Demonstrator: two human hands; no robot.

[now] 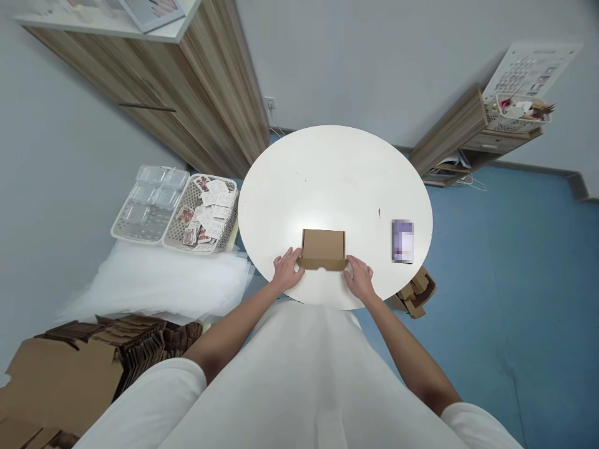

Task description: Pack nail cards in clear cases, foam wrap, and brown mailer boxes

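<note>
A small brown cardboard box sits near the front edge of the white round table. Its top is flat, and a notched flap runs along the side facing me. At the box's left front corner, my left hand grips the flap's end between thumb and fingers. My right hand pinches the opposite end at the right front corner in the same way. Both hands are closed on the cardboard, and what is inside the box is hidden.
A blurred purple-and-white item lies on the table's right. Left of the table are a basket of printed cards, a basket of clear plastic cases, white sheets and stacked flat cardboard. An open carton stands below right.
</note>
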